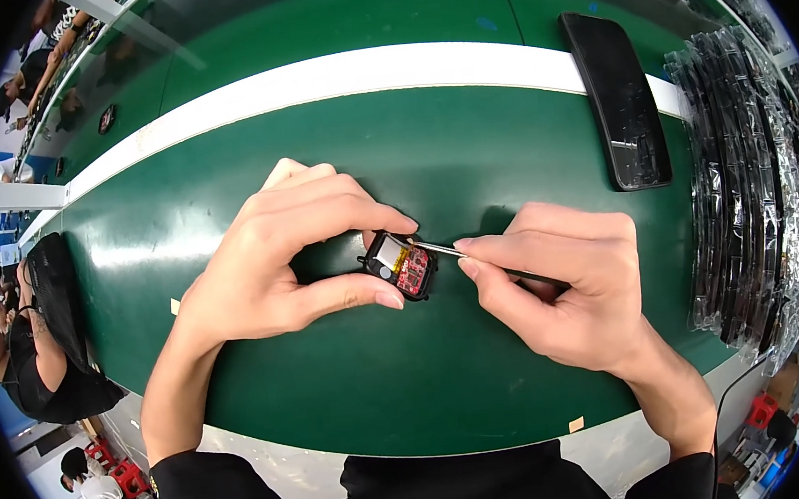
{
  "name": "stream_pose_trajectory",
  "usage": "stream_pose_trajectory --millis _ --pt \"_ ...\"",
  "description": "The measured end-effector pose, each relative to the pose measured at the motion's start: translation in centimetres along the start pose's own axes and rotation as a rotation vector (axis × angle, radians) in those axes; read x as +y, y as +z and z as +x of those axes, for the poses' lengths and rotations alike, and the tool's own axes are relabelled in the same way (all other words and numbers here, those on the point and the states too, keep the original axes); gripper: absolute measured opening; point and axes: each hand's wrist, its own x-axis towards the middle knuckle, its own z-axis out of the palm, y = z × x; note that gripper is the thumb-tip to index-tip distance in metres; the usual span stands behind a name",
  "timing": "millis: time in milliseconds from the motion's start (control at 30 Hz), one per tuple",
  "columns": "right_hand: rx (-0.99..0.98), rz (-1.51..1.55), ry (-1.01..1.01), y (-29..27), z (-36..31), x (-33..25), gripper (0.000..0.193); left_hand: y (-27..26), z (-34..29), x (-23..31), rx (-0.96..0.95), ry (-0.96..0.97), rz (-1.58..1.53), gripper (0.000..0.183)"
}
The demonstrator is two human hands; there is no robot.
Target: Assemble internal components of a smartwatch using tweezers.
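Observation:
Between the thumb and fingers of my left hand [282, 249] is an opened smartwatch body [404, 266], held over the green mat. Its black case shows a silver battery part, a strip of yellow tape and a red circuit board. My right hand [561, 279] pinches a pair of thin metal tweezers [447, 250]. Their tip meets the upper right edge of the watch body, beside the red board. Whether the tip grips some tiny part there is too small to tell.
A black smartphone [618, 101] lies across the white strip [357, 73] at the far right. Beside it rises a stack of clear plastic trays [742, 194] along the right edge. A small tan scrap [577, 424] lies near the front edge. Other people sit off to the left.

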Motion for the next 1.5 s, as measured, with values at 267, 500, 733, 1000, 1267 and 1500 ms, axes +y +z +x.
stream_pose_trajectory --millis 267,500,733,1000,1267,1500 --pt "0.004 -0.023 -0.048 0.2 -0.2 0.1 0.018 0.1 0.0 0.0 -0.005 0.047 0.042 0.050" --pt "0.019 -0.035 -0.082 0.3 -0.3 0.2 0.017 0.2 0.3 0.1 -0.016 0.036 0.047 0.049" --pt "0.036 -0.030 -0.095 0.3 -0.4 0.2 0.017 0.1 0.2 0.1 -0.015 0.039 0.057 0.050" --pt "0.030 -0.027 -0.108 0.6 -0.6 0.2 0.015 0.1 -0.1 0.1 -0.027 0.031 0.057 0.051" --pt "0.196 0.073 0.021 -1.0 0.3 0.9 0.014 0.3 0.8 1.5 0.012 -0.040 0.066 0.053" --pt "0.351 0.262 0.030 -0.5 0.3 1.3 0.011 0.9 -0.1 1.1 0.107 -0.017 0.140 0.054"
